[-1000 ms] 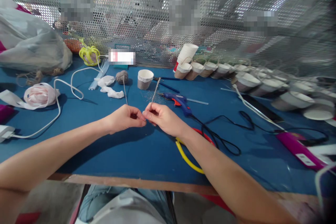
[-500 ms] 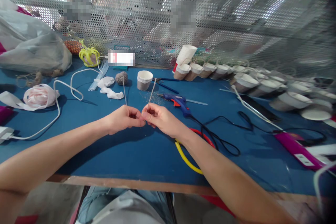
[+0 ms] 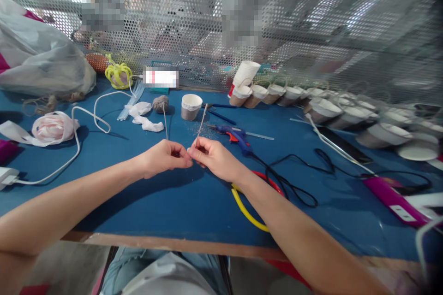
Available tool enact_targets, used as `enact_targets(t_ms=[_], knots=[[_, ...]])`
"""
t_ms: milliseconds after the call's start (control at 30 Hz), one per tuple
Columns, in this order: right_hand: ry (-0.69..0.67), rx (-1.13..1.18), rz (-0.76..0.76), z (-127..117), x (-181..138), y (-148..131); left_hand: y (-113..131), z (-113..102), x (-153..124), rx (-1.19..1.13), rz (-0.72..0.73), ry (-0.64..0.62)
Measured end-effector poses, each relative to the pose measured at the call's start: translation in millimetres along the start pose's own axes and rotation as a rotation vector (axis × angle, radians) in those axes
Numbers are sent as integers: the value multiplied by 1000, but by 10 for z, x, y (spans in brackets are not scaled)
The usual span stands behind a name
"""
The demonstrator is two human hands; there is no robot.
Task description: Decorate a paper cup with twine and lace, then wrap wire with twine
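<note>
Grey yarn (image 3: 165, 122) runs from a small ball of yarn (image 3: 161, 104) down to my left hand (image 3: 169, 154), whose thumb and fingers pinch it. Close against it, fingertips nearly touching, my right hand (image 3: 211, 156) is closed on the same kind of yarn; a twisted end (image 3: 201, 122) sticks up above its fingers. The short stretch between the two hands is mostly hidden by the fingers. Just beyond them stands a paper cup (image 3: 191, 108) wrapped in grey yarn with a white rim. A blue glue gun (image 3: 232, 134) lies to the right of my right hand.
Several yarn-wrapped cups with handles (image 3: 325, 109) line the back right. Blue-handled pliers (image 3: 219, 113) lie behind the glue gun. A yellow tube (image 3: 247, 212) curves under my right forearm. White ribbon (image 3: 55, 126), a white cable (image 3: 78, 147) and a purple power strip (image 3: 394, 198) lie around.
Both hands keep their pinch on the yarn and have barely moved. The whole view has shifted very slightly.
</note>
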State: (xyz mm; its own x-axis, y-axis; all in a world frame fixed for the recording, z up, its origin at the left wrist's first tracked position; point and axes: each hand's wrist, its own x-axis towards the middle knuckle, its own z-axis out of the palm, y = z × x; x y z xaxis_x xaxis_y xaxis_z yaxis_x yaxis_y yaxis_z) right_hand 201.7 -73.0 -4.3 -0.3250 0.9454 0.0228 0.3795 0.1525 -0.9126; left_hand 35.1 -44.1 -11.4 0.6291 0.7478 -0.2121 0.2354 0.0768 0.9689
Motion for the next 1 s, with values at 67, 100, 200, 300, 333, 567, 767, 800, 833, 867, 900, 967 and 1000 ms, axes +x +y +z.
enact_targets(t_ms=[67, 100, 200, 300, 333, 567, 767, 800, 833, 867, 900, 967, 1000], knots=[[24, -38, -9, 6, -1, -15, -13, 4, 7, 15, 8, 10], [39, -50, -13, 12, 0, -20, -16, 7, 7, 20, 8, 15], [78, -62, -13, 27, 5, -26, -7, 12, -1, 32, 1, 20], [28, 28, 5, 30, 4, -22, 21, 8, -12, 10, -16, -10], [-10, 88, 9, 27, 3, -18, 30, 6, -15, -8, -22, -26], [-79, 153, 23, -6, 24, 38, 32, 7, -16, -62, -47, -35], [-20, 11, 2, -11, 13, 17, 20, -18, -1, -53, -27, -22], [-10, -11, -4, -11, 10, 8, 21, -23, 0, -48, -24, -19], [0, -32, -8, -11, 7, 0, 21, -28, 0, -43, -22, -17], [7, -51, -11, -10, 5, -8, 21, -31, 0, -37, -19, -14], [12, -67, -12, -9, 5, -15, 20, -33, 0, -30, -16, -12], [23, -92, -16, -5, 7, -26, 15, -31, 1, -17, -2, -12], [32, -104, -19, -1, 9, -30, 12, -29, 3, -8, 6, -13]])
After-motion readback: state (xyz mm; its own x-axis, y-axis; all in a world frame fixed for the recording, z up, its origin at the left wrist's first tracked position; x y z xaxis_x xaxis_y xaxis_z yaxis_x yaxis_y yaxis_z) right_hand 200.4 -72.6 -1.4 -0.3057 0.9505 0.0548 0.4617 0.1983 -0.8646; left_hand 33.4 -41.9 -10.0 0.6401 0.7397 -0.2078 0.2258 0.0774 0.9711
